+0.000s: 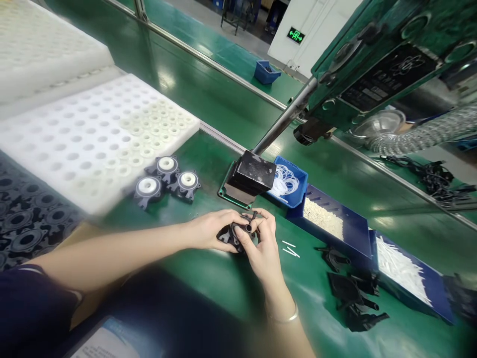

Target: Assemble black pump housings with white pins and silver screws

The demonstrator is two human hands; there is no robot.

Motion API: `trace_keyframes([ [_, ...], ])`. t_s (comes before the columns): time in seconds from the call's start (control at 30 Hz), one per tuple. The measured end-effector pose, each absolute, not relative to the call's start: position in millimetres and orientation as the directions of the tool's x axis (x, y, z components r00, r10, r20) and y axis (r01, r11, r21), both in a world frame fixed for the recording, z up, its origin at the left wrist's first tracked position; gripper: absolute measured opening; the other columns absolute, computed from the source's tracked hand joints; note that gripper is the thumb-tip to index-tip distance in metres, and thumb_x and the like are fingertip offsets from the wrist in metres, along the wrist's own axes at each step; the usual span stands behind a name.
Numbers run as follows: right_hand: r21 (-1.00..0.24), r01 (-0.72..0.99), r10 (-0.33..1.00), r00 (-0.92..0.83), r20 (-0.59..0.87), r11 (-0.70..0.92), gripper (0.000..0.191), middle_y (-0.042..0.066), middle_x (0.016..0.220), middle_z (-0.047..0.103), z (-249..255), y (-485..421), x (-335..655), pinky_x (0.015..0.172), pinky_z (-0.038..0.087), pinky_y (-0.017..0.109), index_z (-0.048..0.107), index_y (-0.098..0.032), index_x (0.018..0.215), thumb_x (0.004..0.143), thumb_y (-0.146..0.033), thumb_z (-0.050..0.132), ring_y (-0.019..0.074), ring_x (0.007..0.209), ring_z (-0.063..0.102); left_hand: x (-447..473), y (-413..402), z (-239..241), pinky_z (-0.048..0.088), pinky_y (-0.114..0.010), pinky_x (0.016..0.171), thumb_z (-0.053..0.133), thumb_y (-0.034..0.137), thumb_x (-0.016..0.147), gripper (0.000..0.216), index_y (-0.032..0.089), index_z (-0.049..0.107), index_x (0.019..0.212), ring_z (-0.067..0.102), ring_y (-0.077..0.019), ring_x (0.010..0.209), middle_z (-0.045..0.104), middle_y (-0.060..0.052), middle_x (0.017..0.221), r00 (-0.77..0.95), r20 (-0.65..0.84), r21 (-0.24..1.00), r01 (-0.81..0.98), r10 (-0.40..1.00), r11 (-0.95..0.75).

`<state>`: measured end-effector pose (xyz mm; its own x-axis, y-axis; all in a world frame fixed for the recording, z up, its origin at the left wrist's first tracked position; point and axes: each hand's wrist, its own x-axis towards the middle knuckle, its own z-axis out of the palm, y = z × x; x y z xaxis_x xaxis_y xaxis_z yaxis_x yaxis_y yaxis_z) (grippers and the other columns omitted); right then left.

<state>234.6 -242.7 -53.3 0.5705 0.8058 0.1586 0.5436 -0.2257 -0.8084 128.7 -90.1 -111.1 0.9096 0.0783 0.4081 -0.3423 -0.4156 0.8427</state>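
Observation:
Between my two hands, over the green table (208, 283), is a black plastic pump housing (236, 233) with a short round spout. My left hand (214, 228) is closed around its left side, thumb and fingers at its edges. From the right, my right hand (263, 241) grips the same housing, its thumb pressed near the spout. The fingers hide much of the part. Left of my hands stand three black parts with white ring centres (148, 186). A few thin white pins (289, 248) lie right of my right hand.
White hole trays (74, 149) fill the left, above stacked black parts (33, 214). A press (372, 64) rises behind. Bins hold clear rings (285, 181), small cream pieces (322, 219) and white pins (400, 266). Black covers (350, 293) lie at right.

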Motion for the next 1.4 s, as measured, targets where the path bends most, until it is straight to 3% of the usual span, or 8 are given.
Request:
trace_keyframes([
  [0.63,-0.787,0.58,0.795,0.571,0.207,-0.212,0.027,0.011,0.12,0.047,-58.7,-247.0,229.8,0.103,0.04,0.046,0.044,-0.024,0.08,0.089,-0.041,0.063,0.0256,0.127,0.043,122.1,-92.8,-106.6,0.046,-0.044,0.103,0.081,0.035,0.074,0.062,0.021,0.05,0.126,0.058,-0.028,0.123,0.06,-0.014,0.13,0.929,0.36,0.855,-0.293,0.084,-0.427],
  [0.83,-0.802,0.56,0.788,0.581,0.201,-0.209,0.028,0.01,0.122,0.047,-59.5,-245.7,229.2,0.105,0.038,0.046,0.044,-0.023,0.079,0.088,-0.041,0.064,0.0251,0.125,0.044,124.7,-92.9,-108.9,0.046,-0.044,0.103,0.083,0.037,0.072,0.065,0.019,0.05,0.125,0.057,-0.0281,0.123,0.06,-0.015,0.129,0.91,0.405,0.841,-0.333,0.087,-0.426],
  [1.03,-0.813,0.55,0.841,0.519,0.152,-0.192,0.024,0.011,0.132,0.042,-40.4,-250.6,239.2,0.097,0.048,0.045,0.053,-0.023,0.088,0.087,-0.043,0.066,0.0277,0.126,0.048,122.1,-97.9,-104.5,0.049,-0.042,0.098,0.084,0.041,0.069,0.061,0.019,0.055,0.118,0.061,-0.0277,0.114,0.064,-0.012,0.12,0.915,0.381,0.848,-0.288,0.135,-0.445],
  [1.1,-0.81,0.568,0.814,0.534,0.228,-0.145,0.022,0.012,0.135,0.041,-17.9,-252.8,250.1,0.096,0.05,0.045,0.054,-0.023,0.092,0.089,-0.043,0.064,0.0282,0.124,0.051,118.3,-95.8,-86.7,0.05,-0.041,0.096,0.086,0.042,0.067,0.062,0.019,0.056,0.116,0.063,-0.0273,0.109,0.065,-0.011,0.116,0.916,0.369,0.851,-0.263,0.159,-0.455],
  [1.2,-0.753,0.658,0.659,0.578,0.482,-0.027,0.022,0.012,0.134,0.045,36.4,-249.6,271.9,0.099,0.048,0.046,0.053,-0.025,0.099,0.089,-0.04,0.065,0.0268,0.122,0.054,116.7,-82.5,-42.8,0.05,-0.039,0.096,0.085,0.044,0.067,0.061,0.021,0.056,0.116,0.064,-0.0262,0.107,0.065,-0.008,0.116,0.899,0.392,0.842,-0.264,0.197,-0.47],
  [1.3,-0.582,0.806,0.483,0.469,0.739,0.109,0.032,0.011,0.131,0.049,109.0,-231.3,297.7,0.106,0.044,0.045,0.052,-0.026,0.114,0.089,-0.038,0.067,0.0243,0.122,0.055,129.3,-60.0,0.5,0.05,-0.037,0.095,0.083,0.047,0.068,0.062,0.022,0.055,0.116,0.064,-0.0252,0.104,0.065,-0.005,0.115,0.867,0.432,0.821,-0.264,0.248,-0.506],
  [1.4,-0.385,0.91,0.451,0.281,0.847,0.155,0.052,0.015,0.142,0.043,186.5,-198.2,321.8,0.111,0.039,0.042,0.043,-0.022,0.133,0.091,-0.042,0.065,0.0245,0.131,0.048,155.1,-38.6,19.9,0.05,-0.035,0.092,0.084,0.049,0.065,0.065,0.021,0.053,0.116,0.064,-0.0248,0.101,0.065,-0.004,0.11,0.859,0.421,0.822,-0.225,0.292,-0.524],
])
